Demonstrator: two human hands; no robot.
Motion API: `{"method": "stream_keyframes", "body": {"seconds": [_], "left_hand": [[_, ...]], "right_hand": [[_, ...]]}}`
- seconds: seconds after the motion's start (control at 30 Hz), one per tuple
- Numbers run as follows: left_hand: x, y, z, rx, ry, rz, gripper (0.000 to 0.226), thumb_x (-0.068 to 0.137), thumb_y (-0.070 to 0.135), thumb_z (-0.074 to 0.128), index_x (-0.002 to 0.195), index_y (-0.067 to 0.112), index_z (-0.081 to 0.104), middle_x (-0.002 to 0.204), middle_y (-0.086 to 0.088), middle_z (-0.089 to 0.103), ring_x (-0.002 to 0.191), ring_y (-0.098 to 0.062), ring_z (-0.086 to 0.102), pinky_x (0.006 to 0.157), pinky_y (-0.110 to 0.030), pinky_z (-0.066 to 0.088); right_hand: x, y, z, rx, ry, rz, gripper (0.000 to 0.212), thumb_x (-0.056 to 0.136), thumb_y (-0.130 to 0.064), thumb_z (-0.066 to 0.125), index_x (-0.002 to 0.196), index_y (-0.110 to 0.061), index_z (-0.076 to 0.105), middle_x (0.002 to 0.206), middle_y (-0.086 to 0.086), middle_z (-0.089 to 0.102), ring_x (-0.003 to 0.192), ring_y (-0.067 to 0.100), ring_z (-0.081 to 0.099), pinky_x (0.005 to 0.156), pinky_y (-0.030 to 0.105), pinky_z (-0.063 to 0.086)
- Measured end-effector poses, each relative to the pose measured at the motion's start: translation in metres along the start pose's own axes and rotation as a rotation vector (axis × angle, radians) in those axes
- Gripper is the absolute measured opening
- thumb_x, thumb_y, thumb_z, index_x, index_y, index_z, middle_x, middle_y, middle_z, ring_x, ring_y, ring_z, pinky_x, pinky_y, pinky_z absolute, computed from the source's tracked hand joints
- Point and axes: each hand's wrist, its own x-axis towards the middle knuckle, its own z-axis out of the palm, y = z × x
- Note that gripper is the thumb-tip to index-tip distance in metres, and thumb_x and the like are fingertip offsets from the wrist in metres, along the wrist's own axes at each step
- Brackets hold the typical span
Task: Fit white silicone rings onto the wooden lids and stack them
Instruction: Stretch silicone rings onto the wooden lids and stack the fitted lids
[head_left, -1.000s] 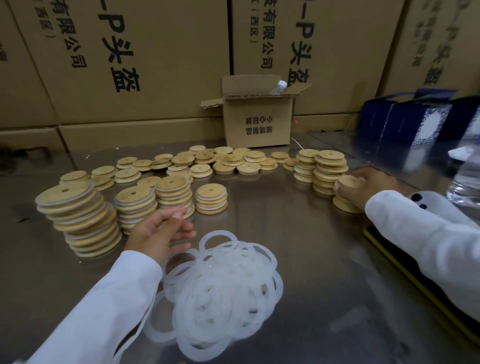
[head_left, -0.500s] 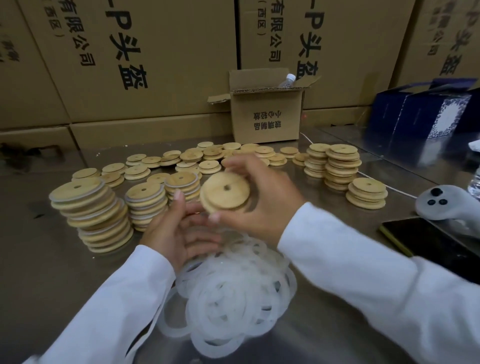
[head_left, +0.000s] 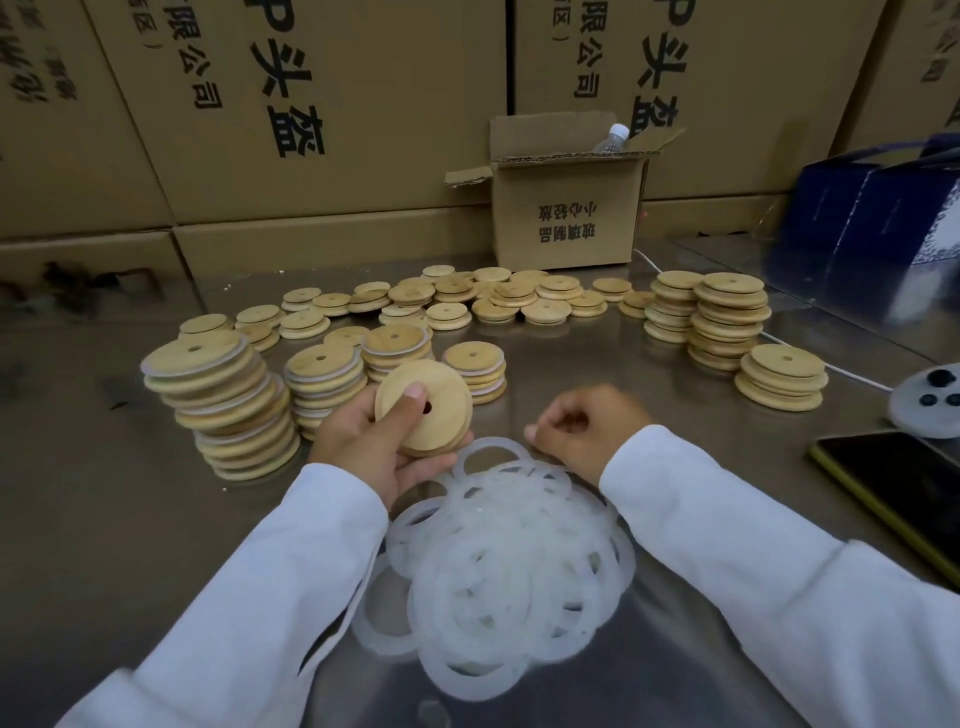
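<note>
Lid (head_left: 423, 410) of wood, round and with a small hole in the middle, sits in the left hand (head_left: 371, 449). The thumb lies across its face just beside the hole and the fingers curl under its rim, so this hand is clamped on it. The lid is tilted and held above the table (head_left: 130, 519), at 11 o'clock from the pile of white silicone rings (head_left: 498, 566).

The right hand (head_left: 587, 431) is at 1 o'clock from the same pile, fingers curled in. Its thumb and forefinger are at the rim of the topmost ring (head_left: 497, 441); whether they pinch it I cannot tell.

The table is grey, shiny metal. At 9 o'clock from the left hand stands a tall leaning stack (head_left: 223, 400) of lids with white rings between them. Loose lids (head_left: 467, 301) lie spread at 12 o'clock, and taller stacks (head_left: 727, 322) stand at 1 o'clock from the right hand. Behind them is a small open cardboard box (head_left: 566, 213) with a bottle (head_left: 615, 137) in it, then a wall of large printed cartons (head_left: 311, 104). A dark phone (head_left: 898, 483) and a white controller (head_left: 930, 405) lie at 3 o'clock from the right hand.

Half a second earlier the right hand held this lid up and the left hand was just under it. Now the lid has passed to the left hand and the right hand has gone down to the rings.
</note>
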Motion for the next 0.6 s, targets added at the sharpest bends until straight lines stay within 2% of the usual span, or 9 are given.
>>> {"method": "stream_keyframes", "body": {"seconds": [0.07,0.13,0.23,0.3,0.43,0.5,0.6], "left_hand": [[0.000,-0.001,0.000,0.005,-0.019,0.003,0.010,0.088,0.018,0.056,0.092,0.013,0.063,0.074,-0.010,0.073,0.068,-0.031,0.071,0.046,-0.022,0.053],[-0.001,-0.001,-0.001,0.012,-0.024,0.001,0.009,0.088,0.018,0.056,0.091,0.013,0.062,0.072,-0.010,0.073,0.066,-0.030,0.071,0.045,-0.022,0.053],[-0.001,-0.001,-0.002,0.006,-0.032,-0.008,0.009,0.088,0.018,0.056,0.091,0.012,0.062,0.071,-0.010,0.073,0.064,-0.030,0.070,0.044,-0.022,0.052],[0.000,0.000,-0.001,0.001,-0.035,-0.014,0.009,0.088,0.017,0.055,0.092,0.011,0.062,0.070,-0.010,0.073,0.064,-0.030,0.070,0.043,-0.022,0.052],[0.001,0.000,0.001,0.011,-0.039,-0.024,0.012,0.089,0.018,0.055,0.094,0.009,0.061,0.072,-0.011,0.073,0.066,-0.032,0.071,0.044,-0.022,0.052],[0.001,-0.001,0.001,0.011,-0.039,-0.026,0.011,0.089,0.018,0.055,0.094,0.009,0.061,0.072,-0.010,0.073,0.067,-0.032,0.071,0.044,-0.021,0.052],[0.001,-0.001,0.001,0.002,-0.021,-0.033,0.011,0.088,0.018,0.056,0.093,0.010,0.062,0.072,-0.011,0.073,0.066,-0.031,0.071,0.044,-0.022,0.053]], "right_hand": [[-0.002,-0.002,0.000,-0.012,-0.036,-0.035,0.024,0.075,-0.038,0.071,0.055,-0.030,0.061,0.064,-0.013,0.058,0.061,0.001,0.054,0.048,0.011,0.033],[-0.004,-0.003,0.001,0.011,-0.080,-0.074,0.020,0.071,-0.038,0.075,0.056,-0.030,0.065,0.071,-0.012,0.057,0.065,0.002,0.055,0.053,0.010,0.037],[-0.006,-0.004,-0.002,0.104,-0.137,-0.104,0.012,0.067,-0.033,0.078,0.063,-0.025,0.071,0.081,-0.011,0.057,0.077,0.010,0.060,0.070,0.023,0.049],[-0.008,-0.005,-0.005,0.134,-0.175,-0.111,0.010,0.068,-0.030,0.078,0.065,-0.023,0.072,0.080,-0.009,0.060,0.078,0.013,0.062,0.074,0.026,0.052],[-0.009,-0.007,-0.009,0.091,-0.238,-0.125,0.017,0.075,-0.024,0.074,0.061,-0.029,0.066,0.077,-0.008,0.064,0.076,0.009,0.060,0.073,0.020,0.049],[-0.009,-0.007,-0.010,0.111,-0.228,-0.123,0.020,0.079,-0.020,0.070,0.062,-0.029,0.064,0.078,-0.004,0.066,0.073,0.009,0.060,0.072,0.019,0.048],[-0.009,-0.008,-0.012,0.298,-0.122,-0.144,0.017,0.083,-0.016,0.065,0.068,-0.023,0.065,0.072,-0.002,0.065,0.069,0.010,0.058,0.073,0.022,0.046]]}}
